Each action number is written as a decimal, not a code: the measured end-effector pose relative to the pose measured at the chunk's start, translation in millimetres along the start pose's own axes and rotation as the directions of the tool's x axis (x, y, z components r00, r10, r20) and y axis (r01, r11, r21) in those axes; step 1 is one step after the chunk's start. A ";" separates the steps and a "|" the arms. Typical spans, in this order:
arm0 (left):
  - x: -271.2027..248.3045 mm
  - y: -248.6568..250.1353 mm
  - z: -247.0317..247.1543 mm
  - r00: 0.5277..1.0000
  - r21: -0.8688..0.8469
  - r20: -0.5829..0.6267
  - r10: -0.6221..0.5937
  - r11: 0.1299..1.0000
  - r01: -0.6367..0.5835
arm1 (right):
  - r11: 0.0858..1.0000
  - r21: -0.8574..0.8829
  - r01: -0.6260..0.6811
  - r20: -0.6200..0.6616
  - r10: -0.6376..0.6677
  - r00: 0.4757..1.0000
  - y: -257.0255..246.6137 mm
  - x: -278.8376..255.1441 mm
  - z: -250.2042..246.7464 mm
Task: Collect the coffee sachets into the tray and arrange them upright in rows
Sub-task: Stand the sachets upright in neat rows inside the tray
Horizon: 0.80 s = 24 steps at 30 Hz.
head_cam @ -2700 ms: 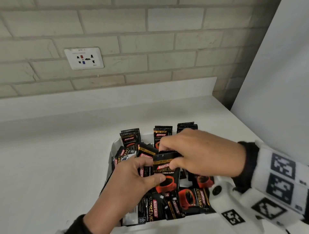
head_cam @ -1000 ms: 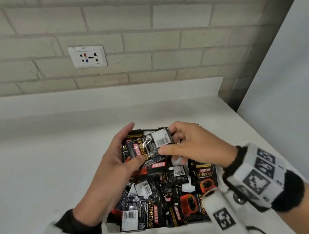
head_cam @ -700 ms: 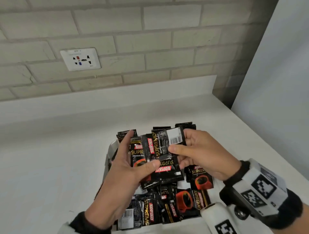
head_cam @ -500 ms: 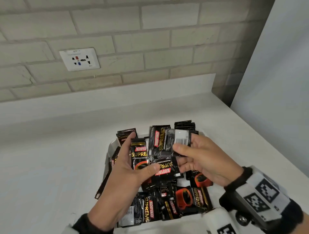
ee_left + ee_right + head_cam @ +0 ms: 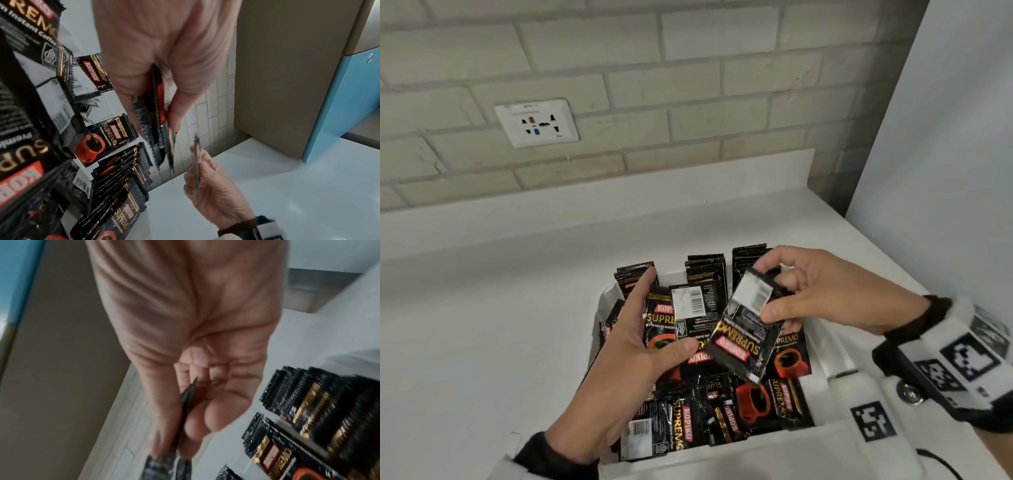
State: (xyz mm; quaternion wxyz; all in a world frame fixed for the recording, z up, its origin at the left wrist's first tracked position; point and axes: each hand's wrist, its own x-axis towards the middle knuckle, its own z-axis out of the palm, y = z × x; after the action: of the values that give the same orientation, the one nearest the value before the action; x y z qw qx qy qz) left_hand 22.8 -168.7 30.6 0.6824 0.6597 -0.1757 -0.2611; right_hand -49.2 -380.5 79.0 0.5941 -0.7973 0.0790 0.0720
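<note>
A white tray (image 5: 822, 346) on the counter holds many black Kopiko coffee sachets (image 5: 753, 401), most lying loose; several stand upright in stacks (image 5: 705, 269) along its far wall. My left hand (image 5: 640, 346) holds a small fan of sachets (image 5: 685, 315) above the tray, thumb pressed on their fronts; in the left wrist view they show edge-on (image 5: 158, 123). My right hand (image 5: 808, 294) pinches one tilted sachet (image 5: 746, 329) by its barcode end, just right of the left hand's bundle. In the right wrist view that sachet (image 5: 185, 408) sits between thumb and fingers.
The tray sits near the front of a white counter (image 5: 482, 325) with a brick wall and a socket plate (image 5: 537, 121) behind. A pale wall panel (image 5: 945, 137) rises at the right. Wrist-camera straps (image 5: 866, 407) lie over the tray's right edge.
Both hands lifted sachets out of the tray. My right hand pulled one sachet away from the left hand's bundle and turned it to hang tilted.
</note>
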 end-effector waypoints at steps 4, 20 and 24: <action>0.2 1.2 0.2 0.996 0.060 0.091 -0.011 0.998 0.005 | 0.972 -0.235 -0.021 0.093 0.044 0.995 -13.1 9.3 5.3; 1.0 2.4 2.7 0.998 -0.048 0.051 0.047 0.998 -0.045 | 0.975 -0.215 -0.056 0.049 0.068 0.996 2.0 21.2 12.4; 2.6 0.5 -1.9 0.999 -0.041 0.027 -0.036 0.998 0.037 | 0.998 -0.067 -0.020 -0.096 0.013 0.995 -0.2 11.4 1.6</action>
State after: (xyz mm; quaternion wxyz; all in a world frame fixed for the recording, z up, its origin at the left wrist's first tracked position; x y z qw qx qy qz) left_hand 26.1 -168.7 30.7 0.6888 0.6450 -0.1670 -0.2857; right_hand -38.1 -379.3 76.4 0.5614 -0.8189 0.1113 0.0414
